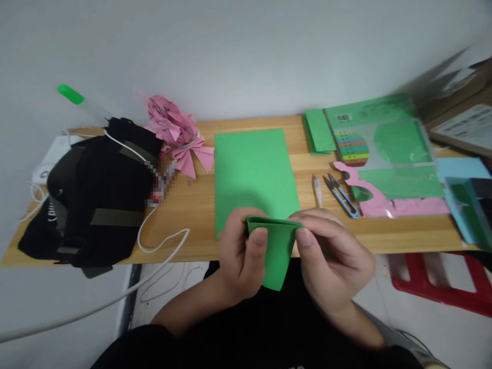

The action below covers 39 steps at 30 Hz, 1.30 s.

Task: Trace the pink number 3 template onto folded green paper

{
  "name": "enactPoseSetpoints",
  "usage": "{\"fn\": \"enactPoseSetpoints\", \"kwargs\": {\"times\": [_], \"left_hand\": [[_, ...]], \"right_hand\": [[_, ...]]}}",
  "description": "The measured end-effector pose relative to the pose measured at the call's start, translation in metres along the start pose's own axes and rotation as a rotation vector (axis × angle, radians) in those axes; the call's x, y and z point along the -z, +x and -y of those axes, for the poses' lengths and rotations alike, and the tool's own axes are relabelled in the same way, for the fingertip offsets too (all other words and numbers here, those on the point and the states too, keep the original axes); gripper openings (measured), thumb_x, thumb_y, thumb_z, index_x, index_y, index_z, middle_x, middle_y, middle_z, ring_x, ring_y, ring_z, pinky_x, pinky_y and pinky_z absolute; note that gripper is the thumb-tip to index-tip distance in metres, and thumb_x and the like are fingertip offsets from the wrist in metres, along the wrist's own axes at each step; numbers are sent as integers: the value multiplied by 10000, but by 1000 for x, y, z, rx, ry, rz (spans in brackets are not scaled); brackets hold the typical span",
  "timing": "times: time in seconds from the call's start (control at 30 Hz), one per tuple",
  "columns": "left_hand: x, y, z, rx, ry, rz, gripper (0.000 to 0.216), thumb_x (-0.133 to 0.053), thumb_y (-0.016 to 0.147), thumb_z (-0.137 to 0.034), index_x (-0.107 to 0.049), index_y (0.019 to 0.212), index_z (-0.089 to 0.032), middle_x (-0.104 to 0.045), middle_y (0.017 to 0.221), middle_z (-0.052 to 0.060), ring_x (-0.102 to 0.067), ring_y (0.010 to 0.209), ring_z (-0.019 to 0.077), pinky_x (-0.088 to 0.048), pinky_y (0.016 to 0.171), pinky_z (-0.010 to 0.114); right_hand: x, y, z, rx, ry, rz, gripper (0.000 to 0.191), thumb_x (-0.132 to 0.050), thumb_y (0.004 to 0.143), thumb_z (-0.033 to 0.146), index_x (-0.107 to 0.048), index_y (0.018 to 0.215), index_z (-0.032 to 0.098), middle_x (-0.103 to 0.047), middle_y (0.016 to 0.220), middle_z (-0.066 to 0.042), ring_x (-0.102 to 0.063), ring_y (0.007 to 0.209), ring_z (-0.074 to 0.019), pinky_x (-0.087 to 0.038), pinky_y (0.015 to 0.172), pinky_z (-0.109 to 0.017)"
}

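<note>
A folded piece of green paper [277, 256] is held up near the table's front edge, its layered top edge facing me. My left hand [244, 256] pinches its left end, thumb on the near face and fingers behind. At the top right corner, the thumb and forefinger of my right hand [334, 256] grip the paper. Beyond my hands a flat green sheet [251, 169] lies on the wooden table [192, 205]. To its right are a white pen-like tool [318, 190] and blue-handled thread snips [341, 196]. Another folded green paper [319, 132] rests farther back.
A black bag [100, 195] and a white cable [169, 259] occupy the left side. Pink paper bows [177, 128] sit behind them. On the right are a clear packet of green paper [388, 143], pink paper scraps [407, 206], a cardboard box [465, 123] and a red stool [415, 284] below.
</note>
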<state>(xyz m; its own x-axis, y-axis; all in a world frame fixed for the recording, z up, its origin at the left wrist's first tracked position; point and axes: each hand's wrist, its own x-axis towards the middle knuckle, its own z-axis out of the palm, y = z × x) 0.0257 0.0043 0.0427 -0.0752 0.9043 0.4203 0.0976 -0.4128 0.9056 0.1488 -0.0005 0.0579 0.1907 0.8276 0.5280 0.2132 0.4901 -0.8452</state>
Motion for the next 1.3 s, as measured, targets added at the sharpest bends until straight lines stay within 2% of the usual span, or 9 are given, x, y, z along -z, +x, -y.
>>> {"fn": "enactPoseSetpoints", "kwargs": {"times": [0.2,0.6,0.83,1.1,1.3], "left_hand": [[0,2,-3,-13,52,-2,161,-457,995,-325,-594,983,-241,-543,731,-18,-520,621,136,-425,542,279],[-1,5,-9,12,95,15,115,-527,976,-376,-579,976,-274,-523,705,-29,-514,570,118,-436,489,282],[-1,5,-11,-38,174,-1,132,-536,967,-386,-584,947,-265,-550,724,-23,-539,600,127,-461,504,293],[-2,5,-11,-53,216,-2,115,-551,961,-379,-583,933,-272,-545,695,-28,-541,574,121,-462,478,281],[-2,11,-15,-61,150,18,134,-578,947,-363,-602,903,-239,-579,697,-20,-562,578,105,-472,488,253]], "right_hand": [[1,-1,0,14,-9,-7,273,-638,830,50,-705,1014,240,-714,868,1,-661,803,-138,-549,683,-288],[0,-1,0,0,-8,-9,273,-633,842,61,-711,1019,254,-717,871,3,-657,806,-140,-554,689,-297],[2,-3,-1,34,-1,-9,313,-637,826,43,-710,1049,249,-723,893,5,-656,823,-142,-554,710,-307],[3,-2,-2,14,14,-9,272,-639,832,49,-716,1019,231,-720,873,6,-658,809,-129,-555,700,-284],[6,-1,-4,54,36,5,256,-642,824,38,-716,1008,200,-712,857,-5,-654,784,-130,-548,673,-274]]}}
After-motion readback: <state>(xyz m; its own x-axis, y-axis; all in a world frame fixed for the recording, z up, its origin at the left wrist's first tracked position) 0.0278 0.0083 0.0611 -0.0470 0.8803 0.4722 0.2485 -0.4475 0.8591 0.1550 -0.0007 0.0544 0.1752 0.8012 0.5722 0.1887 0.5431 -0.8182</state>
